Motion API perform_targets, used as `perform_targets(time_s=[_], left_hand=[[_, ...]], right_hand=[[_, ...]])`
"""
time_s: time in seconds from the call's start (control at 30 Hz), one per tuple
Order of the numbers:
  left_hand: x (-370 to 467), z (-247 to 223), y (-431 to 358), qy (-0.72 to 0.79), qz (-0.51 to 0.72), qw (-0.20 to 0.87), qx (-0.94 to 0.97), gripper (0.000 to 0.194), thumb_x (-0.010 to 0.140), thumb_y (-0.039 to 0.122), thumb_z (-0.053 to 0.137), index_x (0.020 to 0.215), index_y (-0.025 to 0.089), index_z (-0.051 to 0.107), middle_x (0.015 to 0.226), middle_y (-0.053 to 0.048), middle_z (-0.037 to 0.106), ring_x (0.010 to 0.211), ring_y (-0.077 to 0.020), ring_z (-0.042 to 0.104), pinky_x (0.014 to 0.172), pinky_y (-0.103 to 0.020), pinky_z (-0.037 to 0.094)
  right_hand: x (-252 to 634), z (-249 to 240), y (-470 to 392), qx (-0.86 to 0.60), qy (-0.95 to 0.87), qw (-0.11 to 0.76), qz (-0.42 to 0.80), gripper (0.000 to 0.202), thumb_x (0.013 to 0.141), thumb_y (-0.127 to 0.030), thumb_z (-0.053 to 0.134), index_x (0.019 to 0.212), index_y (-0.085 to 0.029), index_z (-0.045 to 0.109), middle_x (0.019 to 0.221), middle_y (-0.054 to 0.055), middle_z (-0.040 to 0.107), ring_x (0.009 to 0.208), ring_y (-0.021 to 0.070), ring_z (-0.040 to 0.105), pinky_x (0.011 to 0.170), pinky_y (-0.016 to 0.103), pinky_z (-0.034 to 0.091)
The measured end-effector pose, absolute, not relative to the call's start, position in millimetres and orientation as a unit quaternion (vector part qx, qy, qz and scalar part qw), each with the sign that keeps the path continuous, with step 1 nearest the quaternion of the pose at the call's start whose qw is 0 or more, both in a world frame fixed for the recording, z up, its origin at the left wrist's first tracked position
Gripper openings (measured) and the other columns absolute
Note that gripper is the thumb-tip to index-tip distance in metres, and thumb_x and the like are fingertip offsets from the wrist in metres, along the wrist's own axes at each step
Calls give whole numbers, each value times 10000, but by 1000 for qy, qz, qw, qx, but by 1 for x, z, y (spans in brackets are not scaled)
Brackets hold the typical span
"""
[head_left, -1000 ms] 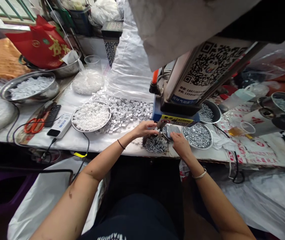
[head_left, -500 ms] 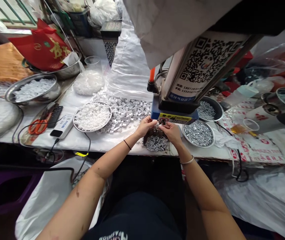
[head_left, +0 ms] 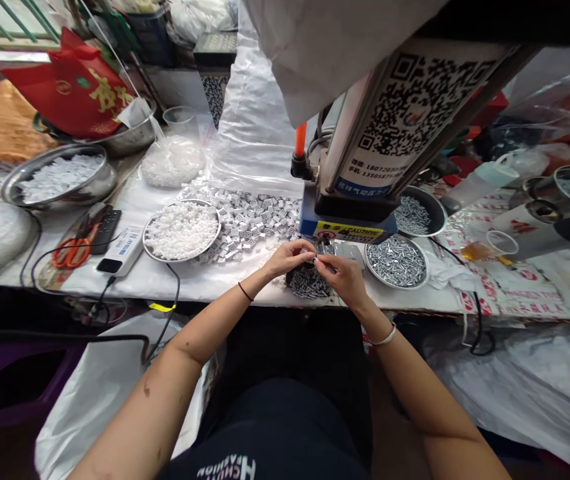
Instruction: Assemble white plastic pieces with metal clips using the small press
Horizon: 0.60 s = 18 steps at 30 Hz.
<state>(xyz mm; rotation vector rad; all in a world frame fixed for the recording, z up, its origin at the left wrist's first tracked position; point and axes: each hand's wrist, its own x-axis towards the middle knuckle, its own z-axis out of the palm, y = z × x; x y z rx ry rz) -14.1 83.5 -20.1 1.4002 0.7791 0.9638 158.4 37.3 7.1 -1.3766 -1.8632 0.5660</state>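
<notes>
My left hand (head_left: 291, 259) and my right hand (head_left: 341, 275) meet fingertip to fingertip at the table's front edge. Both are pinched closed around something too small to make out. Directly beneath them lies a pile of small metal parts (head_left: 309, 283). Behind the hands stands a press with a blue head (head_left: 309, 217) and a yellow caution label. Small white-grey square pieces (head_left: 249, 223) are heaped to the left of the press. A round dish of white pieces (head_left: 182, 230) is farther left, and a bowl of metal pins (head_left: 397, 262) sits right of my right hand.
A white power strip (head_left: 122, 250), a black remote (head_left: 105, 232) and orange-handled scissors (head_left: 72, 253) lie at left. Farther left is a metal bowl of white pieces (head_left: 59, 177). A dark bowl (head_left: 437, 217) and a squeeze bottle (head_left: 479, 183) stand at right. Cables hang over the front edge.
Both hands have drawn back slightly from under the press head, and their fingertips have come together. More of the press base shows behind them.
</notes>
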Motion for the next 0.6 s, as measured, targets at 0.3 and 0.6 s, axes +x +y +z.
perform_targets(time_s=[0.3, 0.6], left_hand=[[-14, -14, 57, 432, 477, 427, 635, 280, 755, 383, 645, 950, 183, 630, 929, -46, 617, 831, -151, 550, 754, -251, 406], [-2, -31, 17, 561, 344, 245, 712, 164, 765, 341, 655, 717, 185, 666, 780, -42, 578, 777, -182, 526, 743, -311, 371]], right_hand=[[250, -20, 39, -643, -704, 302, -14, 250, 856, -296, 505, 950, -165, 694, 1070, 122, 661, 1020, 270, 543, 916, 453, 409], [312, -49, 42, -771, -605, 189, -57, 220, 791, -310, 561, 771, -157, 717, 758, 116, 653, 887, 282, 500, 729, 387, 436]])
